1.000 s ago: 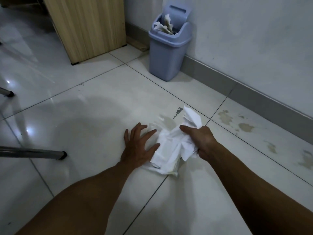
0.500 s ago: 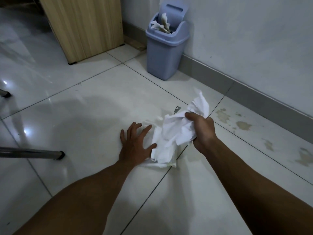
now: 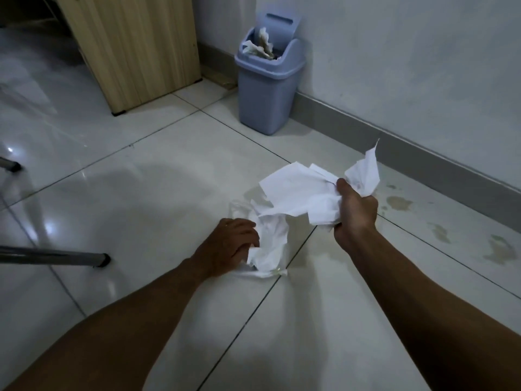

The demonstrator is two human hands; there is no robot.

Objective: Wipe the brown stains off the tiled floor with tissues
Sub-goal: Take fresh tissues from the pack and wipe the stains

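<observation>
Nearest to us, our two bare forearms reach out over the glossy white tiled floor (image 3: 141, 193). Our left hand (image 3: 228, 244) is low at the floor, fingers curled over the lower end of a crumpled white wad of tissues (image 3: 296, 198); that end lies on the tile right at a dark grout line. Our right hand (image 3: 353, 210) is raised a little farther out, fingers and thumb clenched round the upper part of the same tissues, whose loose corners stick up past the knuckles. To the left, a metal chair leg with a black foot (image 3: 100, 260) lies low across the floor. Beyond the right hand, pale brown stains (image 3: 399, 203) dot the tile along the grey skirting board (image 3: 423, 153), more of them trailing off to the right. Farther back, a blue-grey plastic swing-lid bin (image 3: 266, 88) stands against the wall, used paper poking from its mouth. Beside it is a light wooden cabinet panel (image 3: 132, 46).
</observation>
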